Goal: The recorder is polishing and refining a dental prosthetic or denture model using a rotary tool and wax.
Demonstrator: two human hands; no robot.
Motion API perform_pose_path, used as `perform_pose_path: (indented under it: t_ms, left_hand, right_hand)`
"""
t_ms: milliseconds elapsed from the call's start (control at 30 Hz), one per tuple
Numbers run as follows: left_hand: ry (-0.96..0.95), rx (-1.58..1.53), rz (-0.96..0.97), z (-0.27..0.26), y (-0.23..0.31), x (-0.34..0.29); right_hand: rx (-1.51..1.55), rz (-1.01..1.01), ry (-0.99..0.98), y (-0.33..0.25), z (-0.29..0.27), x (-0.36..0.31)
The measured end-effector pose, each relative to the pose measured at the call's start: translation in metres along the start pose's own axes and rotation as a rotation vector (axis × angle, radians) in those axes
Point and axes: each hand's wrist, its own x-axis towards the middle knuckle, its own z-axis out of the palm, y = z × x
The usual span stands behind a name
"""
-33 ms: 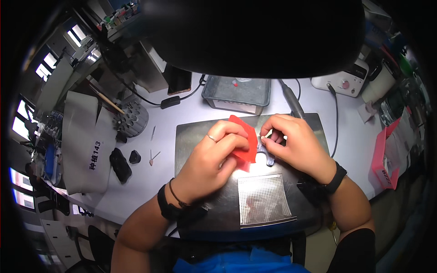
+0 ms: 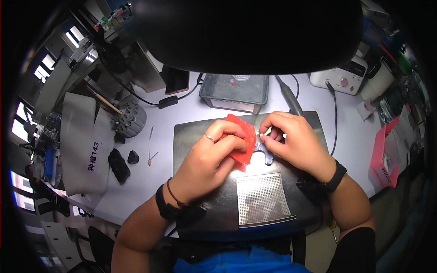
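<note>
In my left hand (image 2: 207,157) is a thin, bent red sheet (image 2: 246,139), with the fingers curled over its left side. My right hand (image 2: 291,136) is closed in a pinch, thumb against forefinger, just right of the sheet. Whatever those fingertips hold, if anything, is too small to make out. Below them, a bluish-grey arch-shaped piece (image 2: 267,159), like a dental model, shows in part; the right fingers and the red sheet cover the rest. Nearer me, a perforated metal plate (image 2: 261,198) lies on the dark metal work board (image 2: 195,132).
Behind the board stands a grey plastic tub (image 2: 234,93), with a corded handpiece (image 2: 289,95) to its right. A white control unit (image 2: 341,77) and a pink box (image 2: 384,154) are at right. Left are a bur holder (image 2: 132,119) and black lumps (image 2: 119,166). A dark lamp-like shape overhangs the top.
The whole view has shifted slightly. The red sheet has tilted a little in my left hand, showing more of its face. My right hand keeps its pinch.
</note>
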Motion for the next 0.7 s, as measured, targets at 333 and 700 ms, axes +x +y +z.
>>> perform_pose_path:
  t_ms: [333, 700]
  left_hand:
    - [-0.103, 0.112, -0.015, 0.007, 0.003, 0.004]
    - [-0.106, 0.209, -0.006, 0.011, 0.006, 0.007]
  right_hand:
    - [0.037, 0.024, -0.027, 0.0, -0.002, -0.001]
    - [0.066, 0.124, -0.11, 0.003, -0.002, -0.002]
